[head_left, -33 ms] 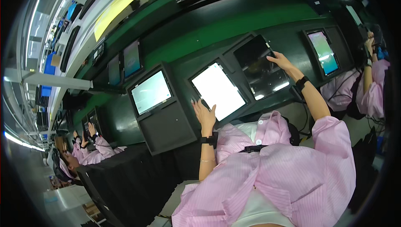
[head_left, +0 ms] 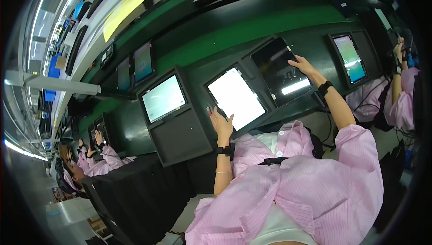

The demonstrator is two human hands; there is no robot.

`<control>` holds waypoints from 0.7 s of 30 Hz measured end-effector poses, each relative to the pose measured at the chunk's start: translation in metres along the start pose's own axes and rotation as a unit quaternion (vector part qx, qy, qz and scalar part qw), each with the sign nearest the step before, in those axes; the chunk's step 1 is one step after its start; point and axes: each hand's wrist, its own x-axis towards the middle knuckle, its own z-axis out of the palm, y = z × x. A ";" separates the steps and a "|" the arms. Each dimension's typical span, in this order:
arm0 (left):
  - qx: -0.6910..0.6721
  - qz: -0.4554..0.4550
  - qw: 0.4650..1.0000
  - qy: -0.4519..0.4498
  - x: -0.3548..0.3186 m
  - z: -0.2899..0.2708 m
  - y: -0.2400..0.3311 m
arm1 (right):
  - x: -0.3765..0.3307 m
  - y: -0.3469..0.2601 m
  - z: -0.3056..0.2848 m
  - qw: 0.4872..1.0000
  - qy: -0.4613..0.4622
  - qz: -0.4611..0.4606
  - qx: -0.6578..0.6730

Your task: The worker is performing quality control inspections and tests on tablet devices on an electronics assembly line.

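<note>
A tablet (head_left: 236,98) with a glowing white screen lies in a dark tray in front of me. My left hand (head_left: 221,123) rests at its near left edge, thumb and fingers apart. To its right, my right hand (head_left: 304,67) grips the right edge of a dark, glossy tablet (head_left: 274,69), thumb over its front. A bright strip of light reflects near the dark tablet's lower edge. Its underside is hidden.
On my left, a tray (head_left: 180,141) holds another lit tablet (head_left: 163,98). Farther left stand two dim tablets (head_left: 143,61). A colourful-screened tablet (head_left: 348,58) sits at right, near a co-worker's hands (head_left: 398,49). Another person (head_left: 85,166) works at far left.
The reflection on the dark tablet is larger and has moved slightly, as its tilt changes a little. Both hands stay almost where they were.
</note>
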 end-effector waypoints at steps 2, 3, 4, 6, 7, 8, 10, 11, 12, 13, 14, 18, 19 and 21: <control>-0.017 -0.014 1.000 -0.004 -0.004 0.009 -0.011 | 0.016 -0.004 0.008 0.993 0.041 -0.022 -0.109; -0.011 -0.011 1.000 0.010 -0.006 0.013 -0.013 | 0.019 -0.009 0.013 0.996 0.037 -0.018 -0.076; -0.012 -0.018 1.000 0.003 -0.009 0.018 -0.014 | 0.019 -0.012 0.021 0.974 0.090 -0.055 -0.198; -0.006 -0.012 1.000 0.007 -0.011 0.021 -0.015 | 0.012 -0.019 0.043 0.878 0.197 -0.100 -0.425; -0.005 -0.015 1.000 0.004 -0.012 0.021 -0.015 | 0.005 -0.020 0.060 0.852 0.220 -0.150 -0.451; -0.010 -0.014 1.000 0.007 -0.013 0.021 -0.014 | -0.005 -0.019 0.078 0.790 0.254 -0.299 -0.471; -0.011 -0.016 1.000 -0.006 -0.012 0.018 -0.013 | -0.020 -0.012 0.124 0.798 0.186 -0.346 -0.458; -0.020 -0.016 1.000 -0.007 -0.013 0.017 -0.013 | -0.028 -0.007 0.147 0.805 0.124 -0.350 -0.463; -0.004 -0.018 1.000 -0.014 -0.013 0.016 -0.012 | -0.033 0.000 0.169 0.804 0.068 -0.298 -0.510; 0.007 -0.020 1.000 -0.017 -0.013 0.014 -0.012 | -0.035 0.006 0.188 0.796 0.038 -0.248 -0.550; 0.008 -0.009 1.000 -0.016 -0.012 0.013 -0.012 | -0.034 0.011 0.207 0.814 0.057 -0.219 -0.535; -0.004 -0.004 1.000 -0.028 -0.012 0.014 -0.017 | -0.029 0.022 0.230 0.882 0.139 -0.188 -0.410; -0.009 0.000 1.000 -0.027 -0.011 0.016 -0.019 | -0.025 0.022 0.227 0.912 0.122 -0.139 -0.366; -0.027 0.001 0.999 -0.031 -0.010 0.020 -0.025 | -0.016 0.017 0.215 0.923 0.108 -0.119 -0.350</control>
